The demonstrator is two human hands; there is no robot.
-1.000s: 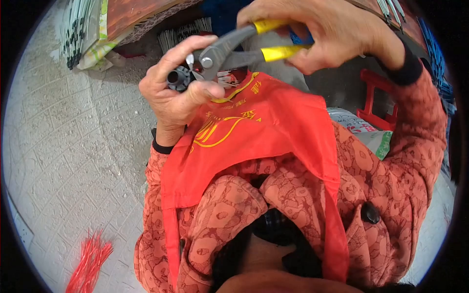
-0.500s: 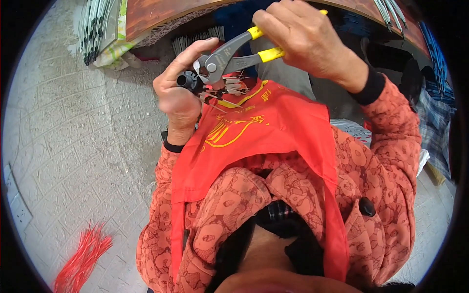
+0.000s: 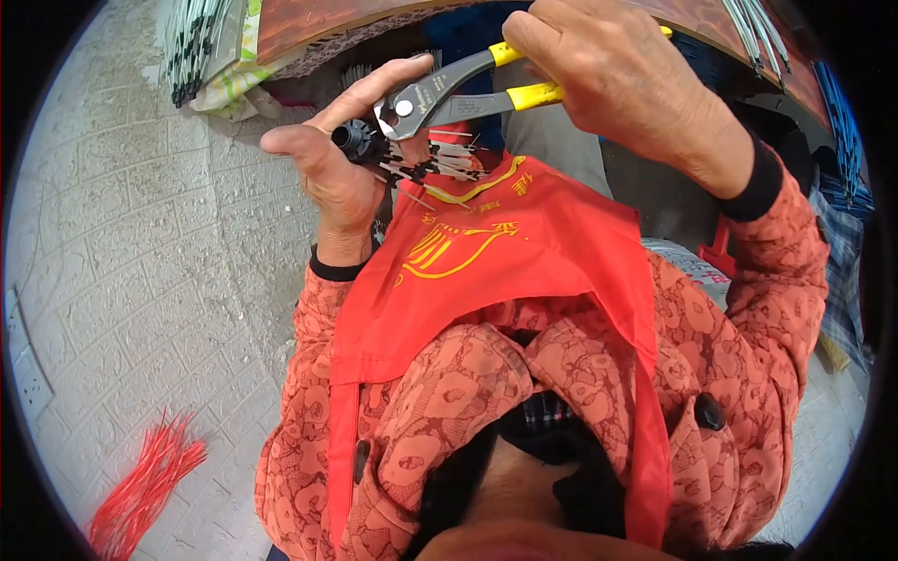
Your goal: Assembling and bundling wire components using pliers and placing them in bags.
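My right hand (image 3: 613,70) grips the yellow-sleeved handles of grey pliers (image 3: 437,103). The handles stand apart, and the rounded jaws are beside a black tube-shaped piece (image 3: 354,140). My left hand (image 3: 341,192) is closed around a bundle of thin white sticks (image 3: 444,166) with black parts, with the black tube by its palm. The left thumb sticks out to the side and the index finger stretches along the pliers' head. Some of the left fingers are hidden behind the bundle and pliers. Whether the jaws touch the tube, I cannot tell.
A red apron (image 3: 486,271) covers my lap below the hands. Ahead is a brown table (image 3: 309,26), with pale black-tipped rods (image 3: 192,47) at its left and blue rods (image 3: 839,131) at its right. Red strands (image 3: 150,481) lie on the floor at the lower left.
The pliers and right hand have shifted slightly right. My left thumb has swung outward, away from the black tube, and the index finger has stretched further along the pliers' head.
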